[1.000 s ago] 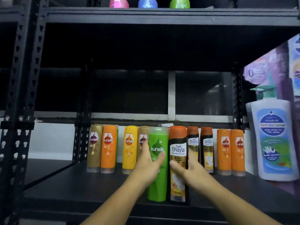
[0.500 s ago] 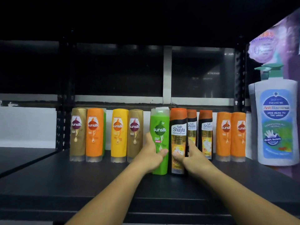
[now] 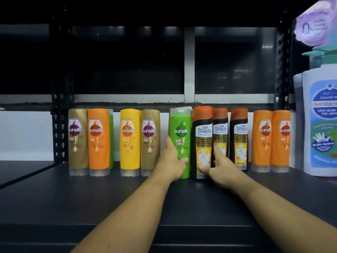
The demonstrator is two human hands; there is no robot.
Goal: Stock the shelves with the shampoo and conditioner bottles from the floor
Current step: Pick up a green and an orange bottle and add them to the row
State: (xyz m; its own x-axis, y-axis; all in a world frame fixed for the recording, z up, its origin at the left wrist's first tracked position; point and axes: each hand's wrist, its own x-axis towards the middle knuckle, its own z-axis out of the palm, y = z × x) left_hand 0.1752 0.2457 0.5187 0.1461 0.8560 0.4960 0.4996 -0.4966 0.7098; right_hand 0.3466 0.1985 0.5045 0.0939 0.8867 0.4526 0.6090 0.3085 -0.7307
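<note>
- two hands reach into the head view, each wrapped round a bottle standing on the dark shelf (image 3: 91,198).
- left hand (image 3: 172,163) has its fingers curled round the lower half of the green sunsilk bottle (image 3: 180,136), thumb across the front; the bottle stands upright, its base just ahead of the back row.
- right hand (image 3: 218,167) grips the front shayla bottle (image 3: 202,139) low down, thumb on the label and fingers behind; this bottle touches the green one and the next shayla bottle (image 3: 220,132).
- risk, as i judge it: both bottles are tall and held low, so a push further back could tip them into the row behind.
- the brown sunsilk bottle (image 3: 150,141) stands near the left hand, and a sideways pull-out could knock it over.
</note>
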